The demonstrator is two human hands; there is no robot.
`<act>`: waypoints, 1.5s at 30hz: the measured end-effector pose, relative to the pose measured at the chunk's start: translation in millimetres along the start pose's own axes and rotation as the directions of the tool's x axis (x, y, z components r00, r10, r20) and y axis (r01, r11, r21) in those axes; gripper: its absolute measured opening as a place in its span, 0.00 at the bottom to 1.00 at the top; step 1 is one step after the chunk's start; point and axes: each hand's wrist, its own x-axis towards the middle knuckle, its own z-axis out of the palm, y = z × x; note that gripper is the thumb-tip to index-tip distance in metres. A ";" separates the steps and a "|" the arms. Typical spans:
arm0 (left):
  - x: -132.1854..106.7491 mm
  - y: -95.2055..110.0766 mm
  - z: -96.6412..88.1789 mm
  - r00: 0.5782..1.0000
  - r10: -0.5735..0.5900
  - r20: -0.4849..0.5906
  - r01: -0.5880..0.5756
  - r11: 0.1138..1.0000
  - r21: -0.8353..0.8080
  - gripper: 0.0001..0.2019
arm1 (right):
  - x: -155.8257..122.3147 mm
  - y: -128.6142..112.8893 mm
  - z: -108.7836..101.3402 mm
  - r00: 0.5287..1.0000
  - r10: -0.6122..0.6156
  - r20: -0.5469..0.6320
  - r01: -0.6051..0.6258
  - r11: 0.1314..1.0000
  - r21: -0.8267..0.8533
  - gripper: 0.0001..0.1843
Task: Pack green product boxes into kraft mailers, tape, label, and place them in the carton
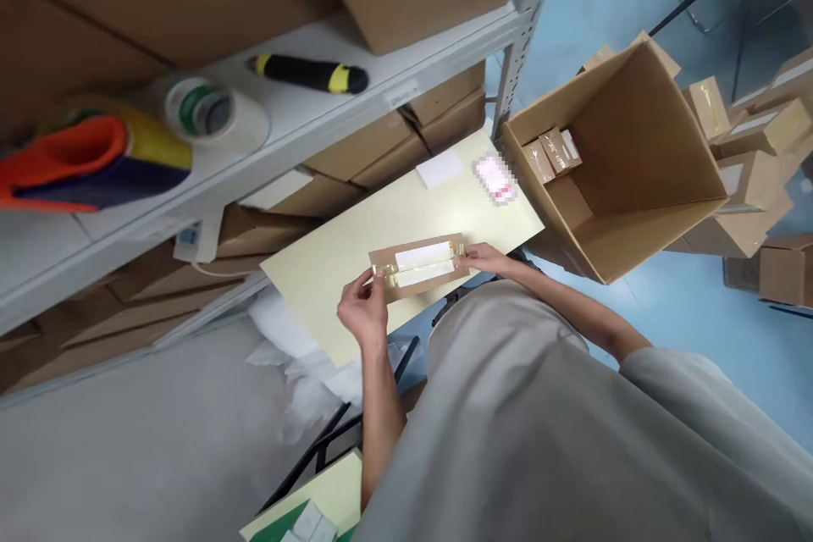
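— Where's the flat packet (420, 265)?
— On the counter (330, 262). The left hand (363, 305) pinches one end and the right hand (486, 257) grips the other.
— Much done?
— A few small boxes (551, 154) lie in the open carton (641, 186); this one isn't in yet.

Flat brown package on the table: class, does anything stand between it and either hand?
Nothing visible. The left hand pinches one end of the flat brown package, and the right hand holds the other.
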 end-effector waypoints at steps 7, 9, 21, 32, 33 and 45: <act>-65.2 207.7 63.8 0.910 0.409 -0.064 -0.398 0.907 0.139 0.20 | -37.7 -33.5 -145.6 0.988 -0.144 -0.058 0.155 0.936 0.317 0.33; -77.8 258.0 100.3 0.852 0.522 0.043 -0.523 0.845 0.108 0.18 | -56.0 -33.9 -192.0 0.970 -0.151 -0.188 0.217 0.887 0.408 0.33; -98.2 362.3 479.0 0.391 0.546 0.741 -0.662 0.726 -0.186 0.27 | -112.8 62.5 -362.5 0.446 0.312 -0.839 0.377 0.784 0.492 0.30; -52.1 413.8 675.7 0.123 0.502 0.856 -0.549 0.753 -0.363 0.33 | -46.1 94.9 -483.9 0.344 0.365 -0.865 0.490 0.716 0.497 0.31; -41.0 421.1 681.0 0.144 0.493 0.858 -0.540 0.766 -0.349 0.33 | -31.1 96.0 -497.3 0.350 0.390 -0.852 0.475 0.710 0.520 0.30; -8.2 350.3 478.4 0.478 0.491 0.729 -0.547 0.815 -0.190 0.30 | -17.8 101.6 -474.0 0.597 0.401 -0.695 0.221 0.750 0.623 0.29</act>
